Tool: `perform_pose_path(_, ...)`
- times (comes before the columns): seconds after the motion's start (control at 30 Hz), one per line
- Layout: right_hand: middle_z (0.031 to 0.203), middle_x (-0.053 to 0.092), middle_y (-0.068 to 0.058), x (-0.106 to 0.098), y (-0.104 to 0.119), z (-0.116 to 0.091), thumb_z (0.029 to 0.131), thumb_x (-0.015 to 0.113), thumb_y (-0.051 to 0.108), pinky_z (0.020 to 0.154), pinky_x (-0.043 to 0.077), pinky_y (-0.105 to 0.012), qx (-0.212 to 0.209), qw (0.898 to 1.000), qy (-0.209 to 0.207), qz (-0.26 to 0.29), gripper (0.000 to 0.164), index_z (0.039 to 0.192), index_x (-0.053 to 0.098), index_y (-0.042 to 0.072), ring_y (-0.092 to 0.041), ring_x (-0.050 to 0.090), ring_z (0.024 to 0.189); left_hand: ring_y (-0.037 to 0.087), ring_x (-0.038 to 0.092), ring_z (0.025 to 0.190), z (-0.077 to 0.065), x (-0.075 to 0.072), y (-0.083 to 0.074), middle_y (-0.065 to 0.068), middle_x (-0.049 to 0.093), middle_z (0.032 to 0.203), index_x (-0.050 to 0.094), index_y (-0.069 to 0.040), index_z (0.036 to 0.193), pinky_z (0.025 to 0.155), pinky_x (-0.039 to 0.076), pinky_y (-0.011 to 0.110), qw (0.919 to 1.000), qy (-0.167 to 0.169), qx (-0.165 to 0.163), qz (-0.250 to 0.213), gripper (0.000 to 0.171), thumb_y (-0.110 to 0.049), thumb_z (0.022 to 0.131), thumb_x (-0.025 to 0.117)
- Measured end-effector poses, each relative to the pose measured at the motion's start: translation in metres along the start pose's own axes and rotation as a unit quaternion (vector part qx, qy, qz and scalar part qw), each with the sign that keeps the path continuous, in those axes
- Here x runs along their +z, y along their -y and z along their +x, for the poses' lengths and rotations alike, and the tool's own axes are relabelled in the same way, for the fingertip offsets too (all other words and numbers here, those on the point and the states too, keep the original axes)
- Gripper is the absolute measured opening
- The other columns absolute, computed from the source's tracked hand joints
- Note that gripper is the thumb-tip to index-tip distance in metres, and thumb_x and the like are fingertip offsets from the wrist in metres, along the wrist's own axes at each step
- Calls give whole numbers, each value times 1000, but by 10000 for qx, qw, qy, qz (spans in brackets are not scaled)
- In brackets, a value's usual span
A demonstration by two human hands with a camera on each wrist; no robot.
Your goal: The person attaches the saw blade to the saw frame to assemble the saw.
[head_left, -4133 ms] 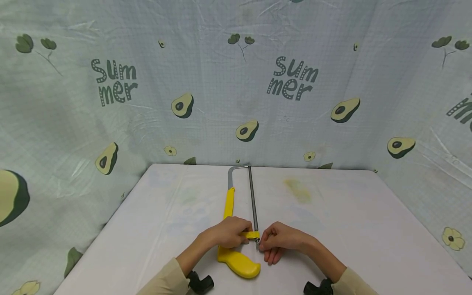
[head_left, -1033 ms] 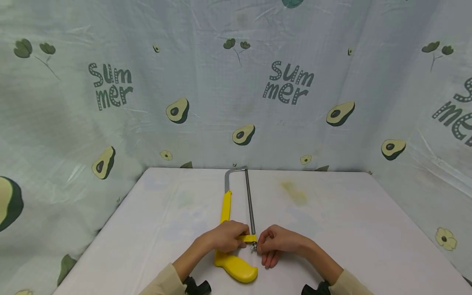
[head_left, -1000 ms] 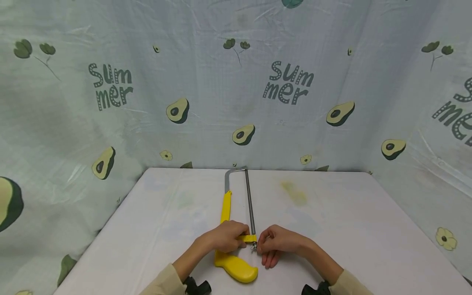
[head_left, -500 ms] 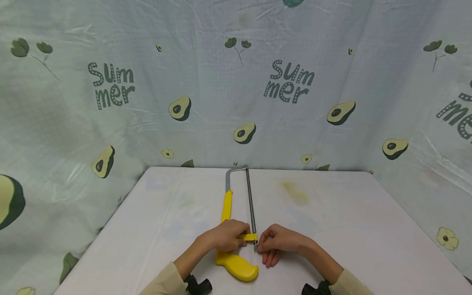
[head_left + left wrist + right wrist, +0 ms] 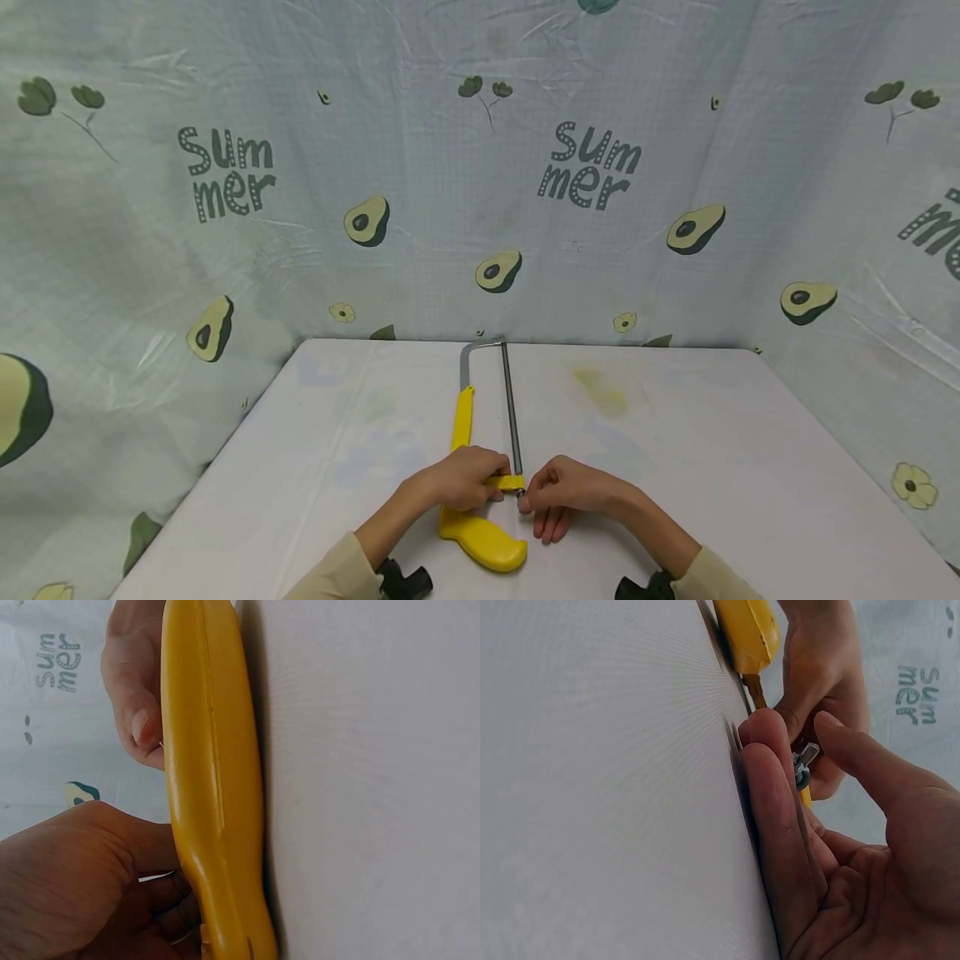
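Observation:
A hacksaw (image 5: 491,543) with a yellow handle and grey bow lies flat on the white table, its blade (image 5: 512,408) on the right side. My left hand (image 5: 463,479) grips the yellow frame near the handle, fingers by the short yellow arm that holds the blade's near end. At that end sits a small metal wing nut (image 5: 802,774). The thumb and fingertips of my right hand (image 5: 573,487) are at the wing nut and partly cover it in the head view; its other fingers rest on the table. Filling much of the left wrist view is the yellow handle (image 5: 214,735).
The white table (image 5: 675,450) stretches out on both sides of the saw. Behind it hangs a pale curtain (image 5: 420,150) printed with avocados and lettering. Black wrist cameras (image 5: 405,579) sit under both forearms.
The wing nut's wings have changed angle over the last second. My right fingertips have shifted slightly left onto it. The left hand and hacksaw stay in place; the head view shifts a little.

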State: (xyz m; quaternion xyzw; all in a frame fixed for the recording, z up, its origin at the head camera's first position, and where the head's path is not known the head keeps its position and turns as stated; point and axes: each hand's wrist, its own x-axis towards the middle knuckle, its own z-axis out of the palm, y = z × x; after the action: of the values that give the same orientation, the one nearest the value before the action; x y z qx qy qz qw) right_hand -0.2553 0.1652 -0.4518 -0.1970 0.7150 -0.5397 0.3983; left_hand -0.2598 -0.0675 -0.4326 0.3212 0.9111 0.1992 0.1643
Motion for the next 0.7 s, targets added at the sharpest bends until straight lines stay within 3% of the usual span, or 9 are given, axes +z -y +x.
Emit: perform_pose_path(0.7, 72, 74, -4, -1, 2, 7, 99, 67, 26, 57, 58, -23, 113, 9998, -142, 45, 28, 99, 74, -1, -10, 72, 60, 6, 49, 75, 2, -4, 9, -9, 55, 82, 66, -17, 103, 71, 41, 21, 10000, 28, 55, 7, 11, -18, 96, 74)
